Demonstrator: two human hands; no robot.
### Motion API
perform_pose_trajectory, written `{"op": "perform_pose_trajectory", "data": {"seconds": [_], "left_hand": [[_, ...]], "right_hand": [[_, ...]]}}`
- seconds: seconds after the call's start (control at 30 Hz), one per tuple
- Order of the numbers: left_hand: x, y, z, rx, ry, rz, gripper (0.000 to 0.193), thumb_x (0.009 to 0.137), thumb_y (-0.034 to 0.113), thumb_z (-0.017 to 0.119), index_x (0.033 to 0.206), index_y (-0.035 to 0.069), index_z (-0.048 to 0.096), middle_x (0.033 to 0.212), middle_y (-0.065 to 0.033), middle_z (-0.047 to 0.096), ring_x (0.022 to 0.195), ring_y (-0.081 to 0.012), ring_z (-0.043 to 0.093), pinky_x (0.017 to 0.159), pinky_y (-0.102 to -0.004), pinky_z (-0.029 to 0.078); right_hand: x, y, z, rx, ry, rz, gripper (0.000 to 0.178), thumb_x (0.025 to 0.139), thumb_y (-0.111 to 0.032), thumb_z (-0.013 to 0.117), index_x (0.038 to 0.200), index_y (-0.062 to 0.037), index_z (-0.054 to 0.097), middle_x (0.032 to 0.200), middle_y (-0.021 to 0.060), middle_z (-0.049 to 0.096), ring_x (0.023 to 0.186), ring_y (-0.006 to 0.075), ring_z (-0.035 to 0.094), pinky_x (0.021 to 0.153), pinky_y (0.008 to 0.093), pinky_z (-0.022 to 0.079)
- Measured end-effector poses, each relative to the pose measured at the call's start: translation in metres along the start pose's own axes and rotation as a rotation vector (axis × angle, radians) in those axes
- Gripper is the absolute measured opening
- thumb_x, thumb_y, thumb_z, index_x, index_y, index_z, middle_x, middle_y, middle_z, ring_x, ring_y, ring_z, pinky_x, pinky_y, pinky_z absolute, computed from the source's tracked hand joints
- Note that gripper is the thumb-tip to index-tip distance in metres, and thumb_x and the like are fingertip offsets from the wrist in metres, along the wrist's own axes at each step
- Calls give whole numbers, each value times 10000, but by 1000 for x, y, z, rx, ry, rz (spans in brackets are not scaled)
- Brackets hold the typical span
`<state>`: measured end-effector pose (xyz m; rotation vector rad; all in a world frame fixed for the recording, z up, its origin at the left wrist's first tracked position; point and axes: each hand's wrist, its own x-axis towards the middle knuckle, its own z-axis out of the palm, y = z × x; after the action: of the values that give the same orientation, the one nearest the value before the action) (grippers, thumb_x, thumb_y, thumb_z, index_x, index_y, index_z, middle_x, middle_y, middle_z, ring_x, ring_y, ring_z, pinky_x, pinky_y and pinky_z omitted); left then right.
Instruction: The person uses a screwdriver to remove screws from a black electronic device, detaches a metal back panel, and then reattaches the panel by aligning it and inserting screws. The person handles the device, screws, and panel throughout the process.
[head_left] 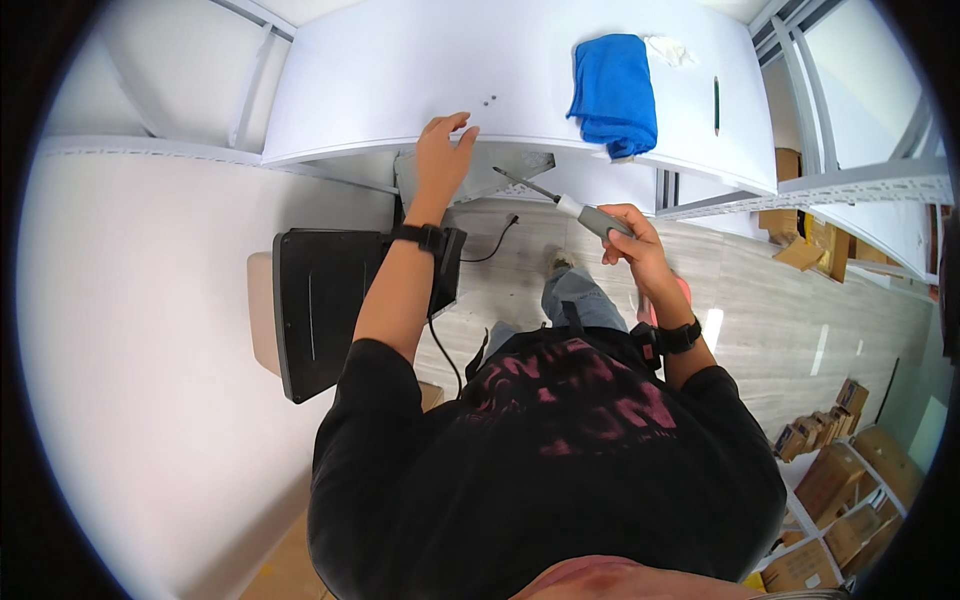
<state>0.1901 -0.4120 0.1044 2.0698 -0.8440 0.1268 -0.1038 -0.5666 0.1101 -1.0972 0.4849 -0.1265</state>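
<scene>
A: Head view, nearest the camera: what fills the lower frame?

B: The person's black shirt (560, 450) with a reddish print, both forearms rising from it, each wrist bearing a black band.

A: Left hand?

B: The left hand (443, 150) reaches up to the front edge of the white worktop (400, 70); its fingers (455, 125) lie spread and unclenched, resting flat on the panel's edge and grasping nothing. Two small dark holes (489, 100) sit in the panel just beside the fingertips.

A: Right hand?

B: The right hand (630, 240) is clenched around the grey handle of a screwdriver (575, 208). The tool is below the worktop's front edge, over the floor, its thin shaft slanting up and left, toward the underside of the panel near the left hand. Tip and panel: contact cannot be told.

A: Other items on the worktop?

B: A folded blue cloth (612, 90) draped over the front edge, a crumpled white scrap (668, 48) just behind it, and a slim dark pencil (716, 103) to its right.

A: Surroundings?

B: A black chair (320, 310) stands at left beneath the left forearm, a cable trailing on the grey wood-pattern floor (800, 310). Cardboard boxes (840, 480) are stacked at lower right, beside white metal shelving (860, 185).
</scene>
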Motion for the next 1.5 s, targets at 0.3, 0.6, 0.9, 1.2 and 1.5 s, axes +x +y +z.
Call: {"op": "perform_pose_trajectory", "data": {"seconds": [0.3,0.6,0.9,1.2,1.5], "left_hand": [[38,-18,62,153,25,-76,188,765,115,707,934,34,690,831,-96,643,798,-253,575,715,-371,474],[32,-7,27,-205,-103,-383,121,829,102,679,899,4,690,789,-50,675,692,-125,585,646,-252,469],[-97,-2,-144,-680,128,-764,145,915,94,591,982,-28,635,873,-95,679,782,-158,655,717,-269,538],[-232,17,-196,-1356,708,-732,152,962,131,498,1006,32,605,1008,-119,660,955,-256,653,834,-354,564],[-231,16,-186,-1539,753,-644,124,947,103,516,972,16,601,996,-127,656,991,-267,640,859,-346,564]], "right_hand": [[37,-21,-45,73,79,-8,320,825,-63,496,1138,-52,564,751,35,534,589,100,490,571,239,414],[70,-34,-31,24,-3,-57,239,875,-118,602,1095,-31,572,708,10,532,571,85,489,538,224,396],[127,-22,81,-173,-502,44,244,857,-118,604,1082,-27,579,721,22,556,583,95,530,537,235,399],[108,13,175,-216,-857,196,247,855,-106,617,1091,-37,601,780,0,547,605,59,471,547,209,392],[97,31,165,-79,-781,260,238,873,-118,606,1088,-16,594,751,1,529,581,58,460,539,215,388]]}}
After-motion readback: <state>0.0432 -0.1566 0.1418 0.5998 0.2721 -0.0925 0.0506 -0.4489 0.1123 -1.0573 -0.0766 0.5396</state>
